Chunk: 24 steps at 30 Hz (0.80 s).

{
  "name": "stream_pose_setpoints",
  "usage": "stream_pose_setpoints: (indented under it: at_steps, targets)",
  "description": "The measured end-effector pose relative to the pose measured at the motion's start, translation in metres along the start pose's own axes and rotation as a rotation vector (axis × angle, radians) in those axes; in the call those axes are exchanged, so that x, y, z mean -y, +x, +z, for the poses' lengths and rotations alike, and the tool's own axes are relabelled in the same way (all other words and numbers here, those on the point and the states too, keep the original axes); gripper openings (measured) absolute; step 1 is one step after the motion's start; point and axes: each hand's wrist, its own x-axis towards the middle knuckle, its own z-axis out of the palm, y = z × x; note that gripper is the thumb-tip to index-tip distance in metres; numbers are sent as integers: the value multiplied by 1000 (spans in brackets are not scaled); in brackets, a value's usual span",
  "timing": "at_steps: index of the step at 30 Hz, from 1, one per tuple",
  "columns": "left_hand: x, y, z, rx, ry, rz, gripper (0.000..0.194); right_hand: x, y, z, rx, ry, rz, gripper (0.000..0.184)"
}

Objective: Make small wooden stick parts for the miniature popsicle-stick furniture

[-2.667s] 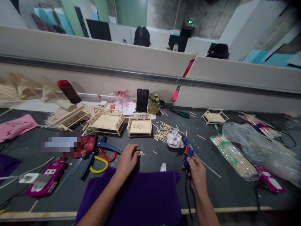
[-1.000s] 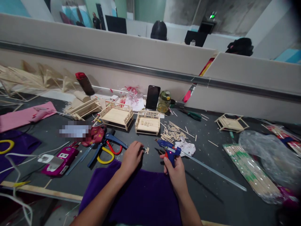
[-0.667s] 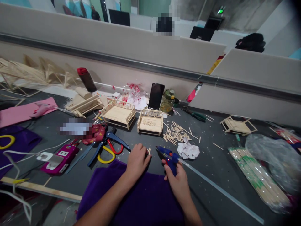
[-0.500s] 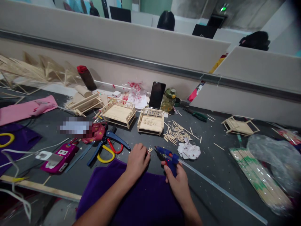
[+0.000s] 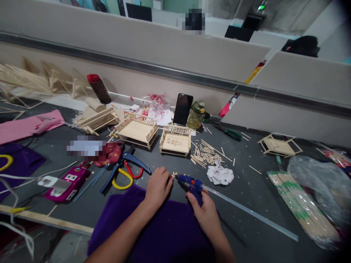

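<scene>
My right hand (image 5: 204, 210) is closed round the handle of a blue hot glue gun (image 5: 189, 182), with a long clear glue stick (image 5: 252, 212) trailing from its back. The gun's nozzle points left at a tiny cluster of wooden stick pieces (image 5: 174, 175). My left hand (image 5: 159, 184) pinches this cluster at its fingertips, close to the table. Nozzle and cluster are very near each other; whether they touch I cannot tell. Beyond my hands stands a small wooden stick model (image 5: 175, 141) with little pieces on it, beside a larger model (image 5: 138, 131).
Cut stick pieces (image 5: 205, 153) and crumpled paper (image 5: 220, 174) lie right of the models. Blue-handled cutters (image 5: 116, 171) and yellow-handled scissors (image 5: 123, 184) are on the left, near a magenta power strip (image 5: 68, 184). Purple cloth (image 5: 153, 230) lies under my arms. A phone (image 5: 182, 109) leans at the back.
The glue gun has moved left, bringing its nozzle up to the small wooden cluster. My left hand stays nearly in place, still pinching the cluster.
</scene>
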Motion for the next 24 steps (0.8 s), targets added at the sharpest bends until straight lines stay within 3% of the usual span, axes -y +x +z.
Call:
stream_pose_setpoints:
  at_steps: [24]
  targets:
    - [1,0,-2,55,39,-17,18,-1,0,1,90,-129,-7,41]
